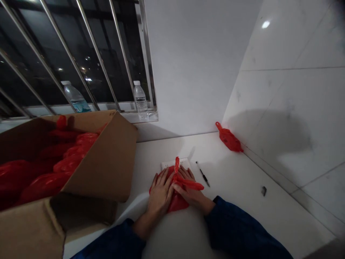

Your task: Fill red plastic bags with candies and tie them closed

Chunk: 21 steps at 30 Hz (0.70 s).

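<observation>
A red plastic bag lies on the white table, and both my hands rest on it. My left hand lies flat over its left side, fingers stretched out. My right hand presses on its right side, with the bag's twisted red handles running across and up between the two hands. The bag rests partly on a white flat card or pad. A black pen lies just right of my right hand.
An open cardboard box full of several red bags stands at the left. Another tied red bag lies by the tiled wall. Two water bottles stand on the barred window sill. A small dark object lies at the right.
</observation>
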Motion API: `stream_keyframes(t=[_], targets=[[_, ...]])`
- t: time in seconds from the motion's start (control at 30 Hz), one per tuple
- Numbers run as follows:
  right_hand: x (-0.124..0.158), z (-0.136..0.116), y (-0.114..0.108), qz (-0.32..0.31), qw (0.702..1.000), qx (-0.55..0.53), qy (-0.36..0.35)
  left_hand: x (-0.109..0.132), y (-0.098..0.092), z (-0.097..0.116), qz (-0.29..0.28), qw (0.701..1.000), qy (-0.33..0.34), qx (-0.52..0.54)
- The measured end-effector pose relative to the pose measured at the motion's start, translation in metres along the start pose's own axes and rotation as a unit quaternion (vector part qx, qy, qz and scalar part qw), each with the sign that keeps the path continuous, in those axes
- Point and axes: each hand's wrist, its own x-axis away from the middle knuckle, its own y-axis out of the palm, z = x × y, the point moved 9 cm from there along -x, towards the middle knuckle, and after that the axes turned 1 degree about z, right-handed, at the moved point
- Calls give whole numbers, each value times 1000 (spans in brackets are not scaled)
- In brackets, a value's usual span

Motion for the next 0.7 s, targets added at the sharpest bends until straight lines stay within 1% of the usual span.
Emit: stream_keyframes(t=[0.1,0.2,0.3,0.47,0.7], targets=[[0,4,4,16,1000,13,9,2,9,-1,4,999,2,-37],[-1,3,5,31,999,30,18,3,14,1,20,998,7,-56],[-2,1,5,37,998,44,19,4,16,2,32,997,7,-65],[-2,-1,5,41,997,59,10,4,18,2,19,997,9,-78],[-2,1,8,43,997,65,7,5,19,2,26,996,15,-79]])
